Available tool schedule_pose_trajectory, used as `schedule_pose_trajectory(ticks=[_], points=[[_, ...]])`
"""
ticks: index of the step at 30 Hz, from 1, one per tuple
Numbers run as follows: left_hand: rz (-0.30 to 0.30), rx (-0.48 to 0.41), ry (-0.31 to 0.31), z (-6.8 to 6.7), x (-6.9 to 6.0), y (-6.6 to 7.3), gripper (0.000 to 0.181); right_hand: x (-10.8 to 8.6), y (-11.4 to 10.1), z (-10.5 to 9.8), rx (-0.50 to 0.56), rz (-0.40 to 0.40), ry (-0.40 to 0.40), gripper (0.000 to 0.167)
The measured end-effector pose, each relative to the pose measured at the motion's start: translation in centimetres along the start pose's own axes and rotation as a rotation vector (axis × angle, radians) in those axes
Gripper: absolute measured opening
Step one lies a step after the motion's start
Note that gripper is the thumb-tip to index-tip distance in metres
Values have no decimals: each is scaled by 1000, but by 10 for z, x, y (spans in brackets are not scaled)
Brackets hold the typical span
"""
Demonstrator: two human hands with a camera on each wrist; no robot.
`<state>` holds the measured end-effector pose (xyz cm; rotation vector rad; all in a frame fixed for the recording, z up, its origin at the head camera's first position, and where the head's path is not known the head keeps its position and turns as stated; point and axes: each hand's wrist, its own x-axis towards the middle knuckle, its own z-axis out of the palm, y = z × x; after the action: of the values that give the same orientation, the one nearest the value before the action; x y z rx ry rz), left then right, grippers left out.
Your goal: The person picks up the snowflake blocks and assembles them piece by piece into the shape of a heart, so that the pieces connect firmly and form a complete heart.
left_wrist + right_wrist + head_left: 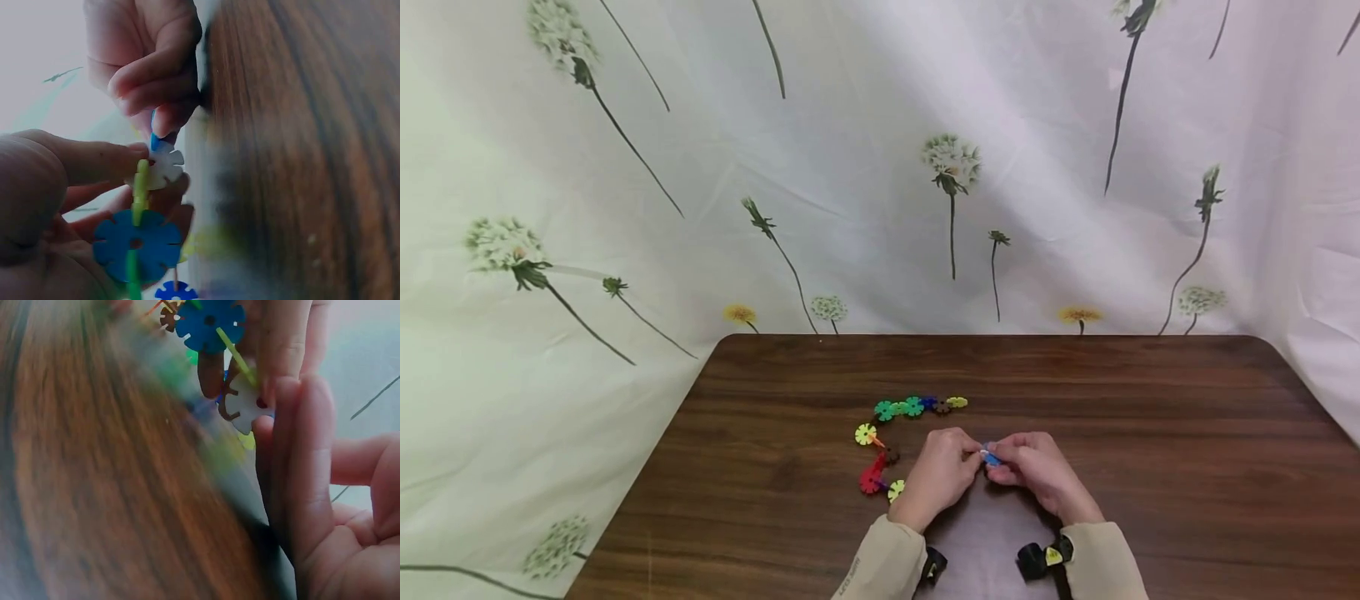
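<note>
My left hand [942, 477] pinches a white notched plastic disc [167, 167] between thumb and fingers. Slotted to it is a yellow-green disc [140, 194] seen edge-on, which joins a blue disc [112, 244] and a green piece [133, 275]. My right hand [1039, 472] meets the left fingertips just above the table and pinches another blue disc [154, 132] against the white disc's edge. How deeply these two are slotted together is hidden by the fingers. In the right wrist view the white disc [240, 406] hangs beside the right fingertips.
A chain of notched discs curves over the brown wooden table [1187, 467], with green [884, 410], yellow [866, 434] and red [871, 480] ones among them. A yellow disc [957, 402] lies at its far end. Behind stands a flower-printed cloth [865, 183].
</note>
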<state>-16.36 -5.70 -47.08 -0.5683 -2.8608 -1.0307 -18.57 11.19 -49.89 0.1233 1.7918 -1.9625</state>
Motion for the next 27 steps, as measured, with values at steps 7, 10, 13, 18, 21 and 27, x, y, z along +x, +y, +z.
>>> schedule_pose_trajectory(ticks=[7, 10, 13, 18, 21, 27], points=[[-100, 43, -142, -14, -2, 3, 28, -2, 1, -3, -124, -17, -12, 25], [-165, 58, -169, -28, -5, 2, 40, -3, 0, -4, -217, -38, 9, 27], [-239, 30, -138, -48, -9, -3, 48, -5, -1, -4, -316, -53, 52, 25], [-352, 37, -28, -78, -19, -18, 53, -8, -5, -4, -428, -76, 90, 23], [-430, 87, -5, -88, -22, -30, 58, -9, -6, -4, -462, -95, 70, 24], [-533, 117, -24, -101, -28, -47, 66, -11, -8, -6, -496, -117, 26, 23]])
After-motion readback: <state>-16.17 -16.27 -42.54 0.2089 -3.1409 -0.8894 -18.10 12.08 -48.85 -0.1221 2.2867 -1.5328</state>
